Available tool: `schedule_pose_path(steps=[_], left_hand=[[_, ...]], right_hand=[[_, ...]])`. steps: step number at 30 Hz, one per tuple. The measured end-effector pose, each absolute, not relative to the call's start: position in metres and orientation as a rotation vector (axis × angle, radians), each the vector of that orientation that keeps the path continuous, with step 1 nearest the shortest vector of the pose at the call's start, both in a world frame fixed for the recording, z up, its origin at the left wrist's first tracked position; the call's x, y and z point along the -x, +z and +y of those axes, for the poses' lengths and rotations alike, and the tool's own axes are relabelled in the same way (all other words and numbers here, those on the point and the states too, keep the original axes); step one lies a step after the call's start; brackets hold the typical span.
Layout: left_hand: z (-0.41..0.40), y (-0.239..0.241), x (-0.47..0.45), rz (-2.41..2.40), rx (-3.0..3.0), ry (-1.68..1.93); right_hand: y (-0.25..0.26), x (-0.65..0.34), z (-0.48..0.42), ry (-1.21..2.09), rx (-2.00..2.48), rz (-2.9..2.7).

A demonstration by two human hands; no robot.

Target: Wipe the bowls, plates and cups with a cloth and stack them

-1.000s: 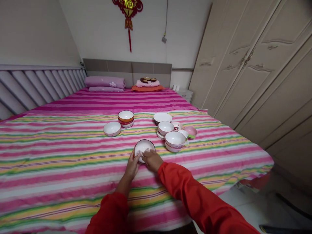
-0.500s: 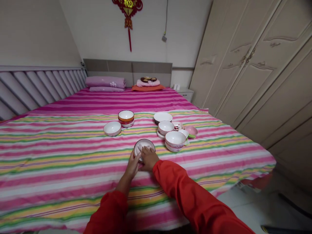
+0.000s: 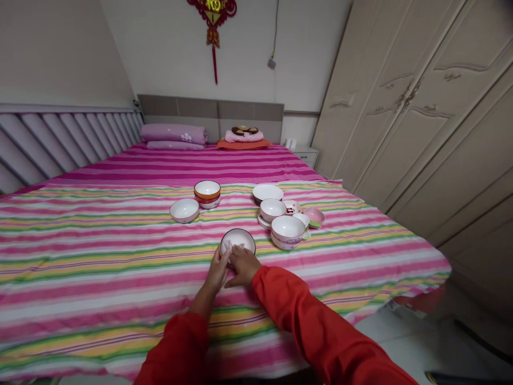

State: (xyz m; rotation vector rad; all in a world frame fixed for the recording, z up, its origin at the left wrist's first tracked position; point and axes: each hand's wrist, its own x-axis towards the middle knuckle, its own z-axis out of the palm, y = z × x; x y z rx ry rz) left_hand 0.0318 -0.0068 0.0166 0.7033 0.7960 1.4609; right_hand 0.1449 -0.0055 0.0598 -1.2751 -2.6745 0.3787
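Note:
A dark-rimmed white bowl (image 3: 238,240) stands on the striped bed sheet (image 3: 100,256) in front of me. My left hand (image 3: 217,271) grips its near left side. My right hand (image 3: 243,262) presses a small white cloth (image 3: 232,248) inside the bowl, fingers closed on it. Both arms wear red sleeves.
A white bowl (image 3: 184,210) and a stack of orange-rimmed bowls (image 3: 207,193) sit to the back left. A cluster of several white and pink bowls (image 3: 286,216) lies to the right. Pillows (image 3: 173,135) lie at the headboard. A wardrobe (image 3: 420,101) stands on the right.
My right hand has shifted the cloth around inside the bowl, moving slightly left and nearer. The left hand keeps its hold on the bowl.

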Motion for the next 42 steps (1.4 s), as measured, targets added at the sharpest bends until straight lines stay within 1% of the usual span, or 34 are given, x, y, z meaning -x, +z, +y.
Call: schedule_pose_path(steps=[4, 9, 15, 17, 20, 22, 27, 31, 33, 38, 40, 42], left_hand=[[-0.008, 0.021, -0.033, 0.825, -0.638, 1.456], [-0.008, 0.020, -0.031, 0.833, -0.647, 1.486], [-0.006, 0.010, -0.029, 0.895, -0.716, 1.487], [-0.004, 0.008, -0.029, 0.857, -0.719, 1.502], [-0.003, 0.008, -0.031, 0.794, -0.734, 1.495], [-0.003, 0.009, -0.031, 0.791, -0.730, 1.478], [-0.004, 0.008, -0.031, 0.837, -0.779, 1.463], [-0.004, 0.006, -0.029, 0.856, -0.752, 1.495], [-0.004, 0.008, -0.029, 0.851, -0.693, 1.499], [-0.006, 0.015, -0.031, 0.794, -0.686, 1.472], [-0.005, 0.013, -0.031, 0.797, -0.684, 1.463], [-0.004, 0.009, -0.030, 0.794, -0.676, 1.450]], right_hand=[[0.058, -0.141, -0.003, 0.319, 1.498, -2.638], [0.067, -0.137, -0.018, 0.220, 1.538, -2.542], [0.066, -0.144, -0.028, 0.443, 1.463, -2.429], [0.066, -0.152, -0.027, 0.347, 1.405, -2.518], [0.067, -0.166, -0.021, 0.066, 1.317, -2.698], [0.067, -0.173, -0.017, -0.013, 1.274, -2.738], [0.065, -0.158, -0.018, 0.258, 1.413, -2.543], [0.064, -0.139, -0.022, 0.341, 1.407, -2.444], [0.065, -0.143, -0.020, 0.295, 1.335, -2.532], [0.069, -0.175, -0.011, 0.016, 1.206, -2.781], [0.069, -0.180, -0.009, 0.001, 1.201, -2.780], [0.067, -0.177, -0.009, 0.108, 1.241, -2.722]])
